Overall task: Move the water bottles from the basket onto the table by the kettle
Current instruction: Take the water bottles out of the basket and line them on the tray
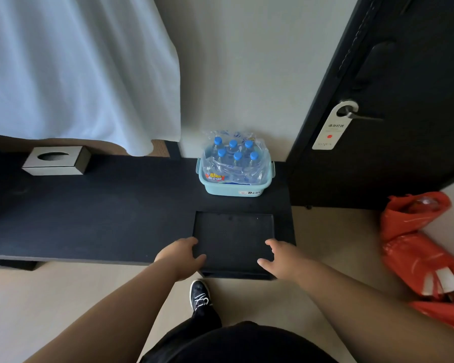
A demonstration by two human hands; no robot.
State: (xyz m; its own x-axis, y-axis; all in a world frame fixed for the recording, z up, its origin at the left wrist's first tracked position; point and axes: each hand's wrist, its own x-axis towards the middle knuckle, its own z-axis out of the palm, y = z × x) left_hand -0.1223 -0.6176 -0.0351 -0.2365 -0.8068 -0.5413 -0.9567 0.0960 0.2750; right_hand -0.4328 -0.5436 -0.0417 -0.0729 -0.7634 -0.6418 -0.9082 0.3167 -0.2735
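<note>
— Pale floor (89, 297) runs along the near side, with one black laced shoe (199, 294) just short of the dark table (102, 205). What is at the near edge?

— A flat black tray (233, 239) at the table's right end, its near rim hanging a little past the table's front edge. The left hand (180, 258) is on the tray's near left corner, thumb over the rim and fingers curled round the side. The right hand (281, 258) is at the near right corner, fingers spread; whether it grips or only touches, I cannot tell.

— And room to move?

— Left of the tray the tabletop is bare and dark for a long stretch. To the right, the table ends just past the tray, and an orange plastic bag (414, 244) lies on the floor there.

— The bottles?

— Farther back, beyond the tray with a strip of bare table between: a light blue basket (236, 188) near the wall, holding six blue-capped water bottles (233, 155) upright in clear wrap.

— Beyond that?

— A silver tissue box (55, 161) far left under a white curtain (76, 69), and a black door (391, 100) on the right with a white hanger tag (330, 129) on its handle.
</note>
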